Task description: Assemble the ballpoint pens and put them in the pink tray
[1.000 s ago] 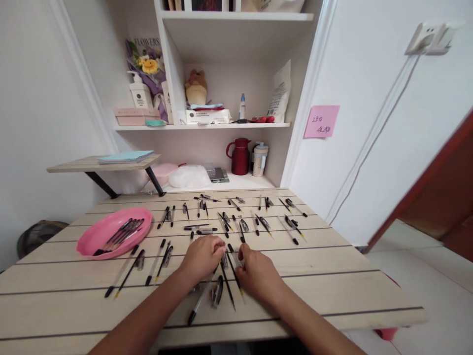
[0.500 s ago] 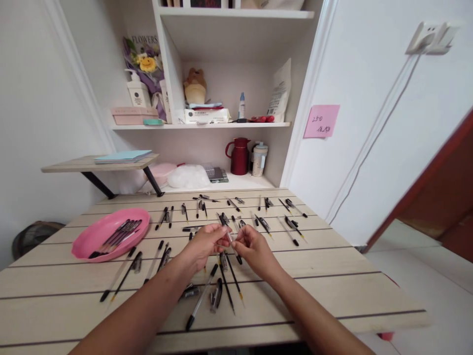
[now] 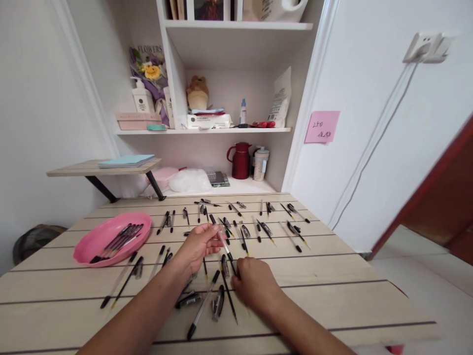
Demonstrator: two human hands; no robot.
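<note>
My left hand pinches a clear pen barrel with black ends, tilted over the middle of the table. Low at the table, just right of the barrel's lower end, my right hand has its fingers closed on a dark pen refill; most of that refill is hidden by the hand. Another refill lies beside it, near a pen cap and a clear barrel. A further cap rests just below the held barrel.
Sets of barrels, refills and caps are spread over the slatted table. A pink tray at the left holds several pens. Behind stand a small raised shelf, a red jug and a cup.
My right hand has left the barrel and moved down to the refill on the table. My left hand keeps the barrel, whose whole length now shows. The view has tipped up slightly.
</note>
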